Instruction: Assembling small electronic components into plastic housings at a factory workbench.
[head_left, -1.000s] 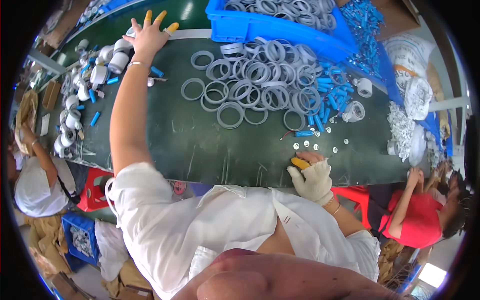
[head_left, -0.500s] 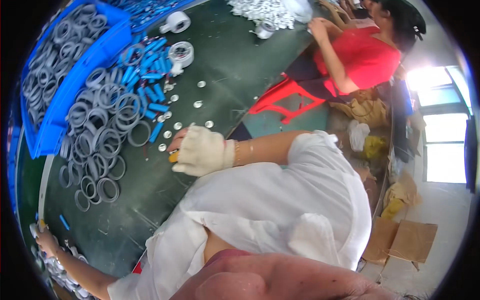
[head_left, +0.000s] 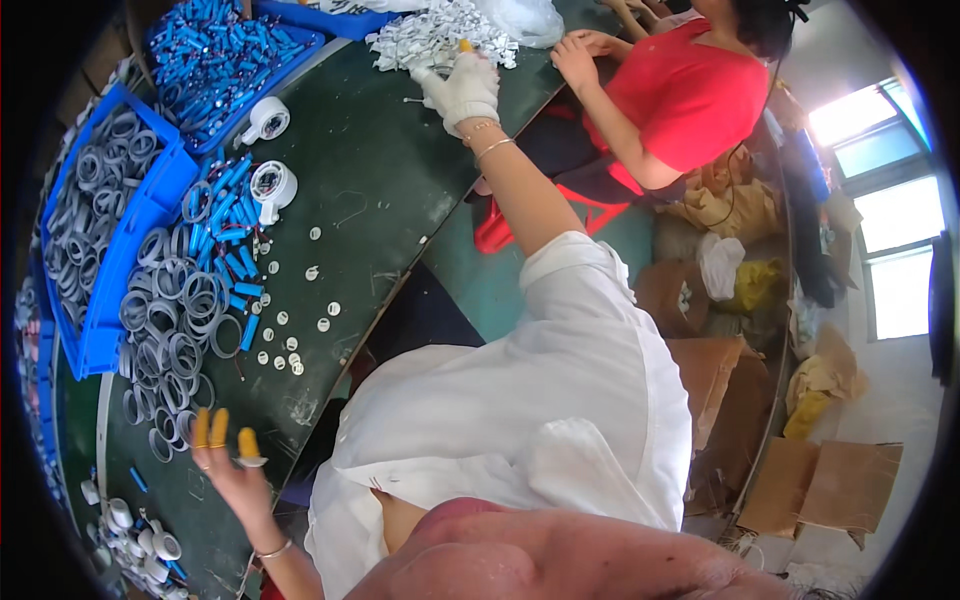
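My right hand (head_left: 465,92), in a cream knit glove with a yellow fingertip cover, reaches to the near edge of a heap of small white plastic parts (head_left: 440,35). Its fingers are partly hidden, and I cannot see what it grips. My left hand (head_left: 235,480) is raised above the table's near edge with fingers apart and yellow covers on several fingertips. A small pale piece (head_left: 252,461) shows by one covered finger; I cannot make out what it is. Near this hand lie grey rings (head_left: 185,355) and small clear-white discs (head_left: 282,318).
A blue bin (head_left: 125,270) of grey rings and a blue tray (head_left: 300,55) of wired blue cylinders stand far left. Loose blue cylinders (head_left: 225,215), white round housings with short handles (head_left: 273,188) and more white housings (head_left: 165,545) lie around. A co-worker in red (head_left: 680,100) sits at right.
My right hand has moved from beside the discs to the far heap of white parts. My left hand has come back from the far-left white housings toward me. The view has shifted.
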